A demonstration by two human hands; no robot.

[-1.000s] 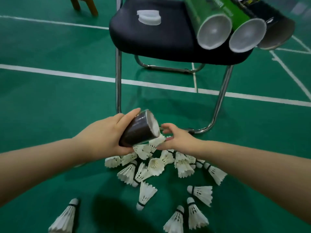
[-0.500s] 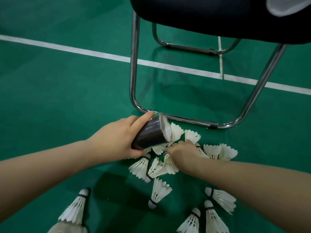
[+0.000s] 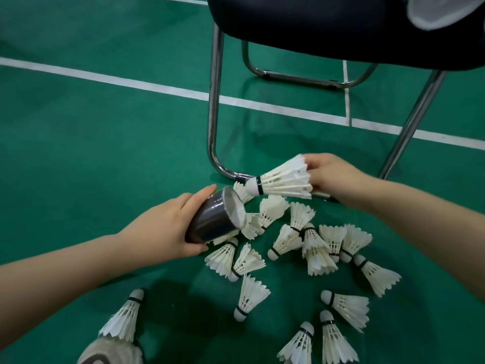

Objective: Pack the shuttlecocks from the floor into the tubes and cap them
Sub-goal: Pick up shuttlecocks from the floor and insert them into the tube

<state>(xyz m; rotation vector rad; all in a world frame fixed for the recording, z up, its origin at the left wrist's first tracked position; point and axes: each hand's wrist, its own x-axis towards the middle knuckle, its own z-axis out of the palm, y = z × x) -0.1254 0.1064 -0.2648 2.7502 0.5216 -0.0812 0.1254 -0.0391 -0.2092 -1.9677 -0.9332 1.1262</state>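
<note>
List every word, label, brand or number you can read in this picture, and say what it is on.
None can be read.
Tube, in the left hand: tiny pale marks near its rim, too small and blurred to read.
Shuttlecocks, floor, chair: no text visible.

The tube (image 3: 212, 219) looks like glossy dark plastic film; shuttlecocks (image 3: 282, 179) are matt white feathers; chair legs (image 3: 214, 106) shiny chromed metal; floor (image 3: 105, 153) finely textured green.
</note>
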